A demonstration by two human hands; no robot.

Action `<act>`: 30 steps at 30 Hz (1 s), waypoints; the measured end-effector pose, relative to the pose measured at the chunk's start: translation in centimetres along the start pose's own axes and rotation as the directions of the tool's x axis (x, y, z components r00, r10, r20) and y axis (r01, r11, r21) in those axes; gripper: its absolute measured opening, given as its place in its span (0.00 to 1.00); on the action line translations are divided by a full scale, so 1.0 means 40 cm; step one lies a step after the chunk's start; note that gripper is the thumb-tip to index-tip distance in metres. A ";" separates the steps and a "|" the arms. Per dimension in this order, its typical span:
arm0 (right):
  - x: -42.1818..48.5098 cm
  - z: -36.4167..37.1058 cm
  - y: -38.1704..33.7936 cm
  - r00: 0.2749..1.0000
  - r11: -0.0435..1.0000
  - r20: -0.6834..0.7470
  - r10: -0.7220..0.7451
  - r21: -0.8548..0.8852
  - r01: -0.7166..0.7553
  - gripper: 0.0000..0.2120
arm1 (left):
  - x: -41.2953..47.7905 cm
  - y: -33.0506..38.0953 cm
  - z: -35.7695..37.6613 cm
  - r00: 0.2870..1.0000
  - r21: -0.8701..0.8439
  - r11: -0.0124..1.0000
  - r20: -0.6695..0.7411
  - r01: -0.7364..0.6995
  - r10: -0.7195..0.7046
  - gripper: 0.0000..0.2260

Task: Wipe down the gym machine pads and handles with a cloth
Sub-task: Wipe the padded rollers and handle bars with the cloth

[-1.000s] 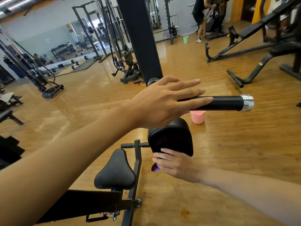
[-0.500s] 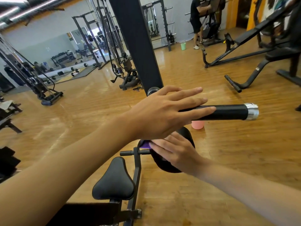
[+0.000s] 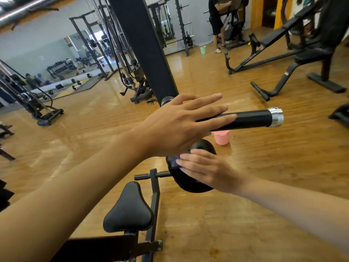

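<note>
My left hand [image 3: 181, 123] rests with straight fingers on the black handle bar [image 3: 251, 119], which ends in a silver cap at the right. Below it, my right hand [image 3: 205, 170] presses a purple cloth [image 3: 173, 159] flat against the round black pad [image 3: 188, 183]. Only a small blurred corner of the cloth shows past my fingertips. The black saddle seat [image 3: 128, 212] sits lower left on the machine's frame [image 3: 154, 195].
A pink bucket [image 3: 221, 138] stands on the wooden floor behind the pad. The machine's black upright post [image 3: 143, 46] rises ahead. Benches [image 3: 283, 59] stand at right, cable racks [image 3: 37, 103] at left. A person [image 3: 217, 25] and a green bucket [image 3: 203, 50] are far back.
My right hand has slid with the cloth from the pad's lower front edge up over its top. My left hand stays on the handle bar.
</note>
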State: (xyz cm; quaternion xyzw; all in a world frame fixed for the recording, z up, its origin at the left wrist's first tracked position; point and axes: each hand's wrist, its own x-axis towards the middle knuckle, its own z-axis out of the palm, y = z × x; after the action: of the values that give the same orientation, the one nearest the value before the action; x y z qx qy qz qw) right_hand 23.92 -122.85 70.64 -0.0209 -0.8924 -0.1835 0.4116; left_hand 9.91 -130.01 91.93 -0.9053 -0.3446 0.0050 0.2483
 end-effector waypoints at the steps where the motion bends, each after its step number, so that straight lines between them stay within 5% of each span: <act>1: -0.061 0.009 -0.003 0.997 0.999 0.057 -0.043 -0.017 0.044 0.14 | -0.003 -0.002 -0.001 1.000 0.001 1.000 0.004 0.007 -0.007 0.22; 5: -0.154 -0.013 -0.021 0.985 0.996 0.148 -0.084 -0.030 0.089 0.16 | -0.007 -0.001 0.001 1.000 0.002 1.000 -0.006 0.011 -0.011 0.22; 10: -0.011 -0.027 -0.009 0.997 0.998 -0.053 0.055 0.017 -0.054 0.14 | -0.008 0.005 0.003 1.000 -0.007 1.000 -0.029 0.001 -0.001 0.22; 16: -0.192 0.005 0.008 0.985 0.994 0.143 -0.098 0.052 0.091 0.14 | -0.019 -0.005 0.001 1.000 0.008 1.000 -0.028 -0.006 0.006 0.21; 22: -0.073 -0.036 0.005 0.995 0.991 -0.046 0.091 0.104 -0.086 0.17 | -0.024 0.005 0.000 0.999 0.019 1.000 -0.030 -0.022 0.022 0.21; 27: -0.255 0.032 -0.036 0.978 0.995 0.198 -0.061 0.094 0.043 0.14 | -0.035 -0.001 -0.007 1.000 0.027 1.000 -0.005 -0.004 0.004 0.21; 30: -0.190 0.005 -0.024 0.993 0.992 0.121 0.005 0.122 -0.020 0.13 | -0.037 -0.003 -0.006 1.000 0.028 1.000 0.003 0.002 -0.002 0.21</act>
State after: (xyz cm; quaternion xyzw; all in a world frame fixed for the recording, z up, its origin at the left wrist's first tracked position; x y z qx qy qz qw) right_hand 28.61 -122.81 64.61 -0.0122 -0.9251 -0.1240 0.3586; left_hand 8.76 -130.98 91.96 -0.9013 -0.3459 0.0110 0.2605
